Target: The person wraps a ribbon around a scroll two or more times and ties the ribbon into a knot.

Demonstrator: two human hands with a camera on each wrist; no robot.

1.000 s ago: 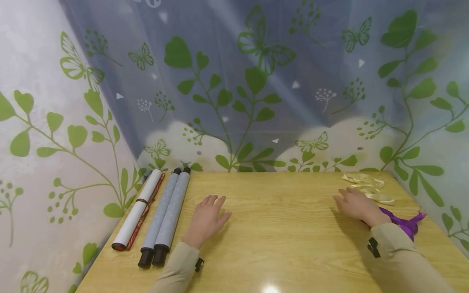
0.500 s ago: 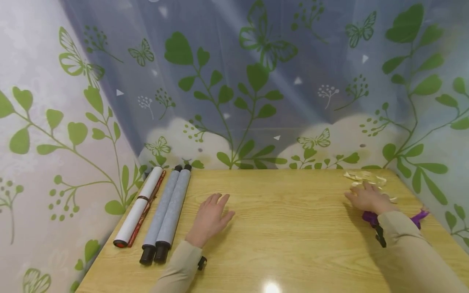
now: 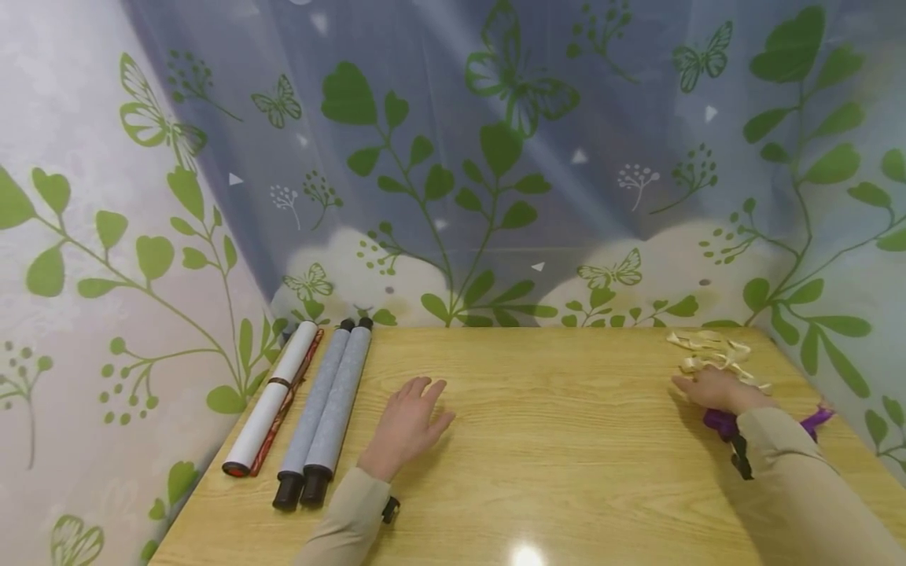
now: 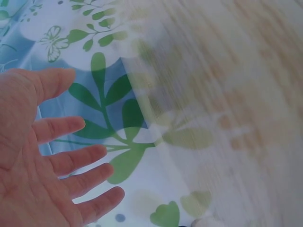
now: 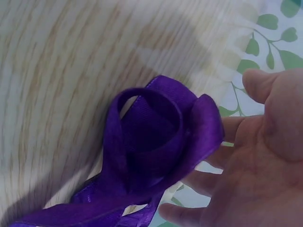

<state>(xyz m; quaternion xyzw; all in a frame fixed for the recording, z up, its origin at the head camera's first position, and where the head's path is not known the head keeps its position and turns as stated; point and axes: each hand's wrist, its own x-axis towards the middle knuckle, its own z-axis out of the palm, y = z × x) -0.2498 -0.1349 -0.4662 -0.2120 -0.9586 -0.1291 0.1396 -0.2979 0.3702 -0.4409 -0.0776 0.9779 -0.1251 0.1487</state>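
My left hand hovers over the table beside two grey rolled scrolls, with its fingers spread and loosely bent. In the left wrist view its palm holds nothing. My right hand is at the near end of some cream ribbons, low over the tabletop. A purple ribbon lies in loose loops close to that hand; in the right wrist view it covers part of the fingers. The thumb stands apart from the fingers. In the head view my right sleeve hides the ribbon's middle.
The wooden table backs onto a printed curtain with leaves and butterflies. A white scroll with a brown tie lies at the left edge, alongside a thin red patterned strip.
My right hand has shifted a little right over the table, and its fingers have lowered by the cream ribbons. The left hand stays almost where it was. The view has tilted slightly.
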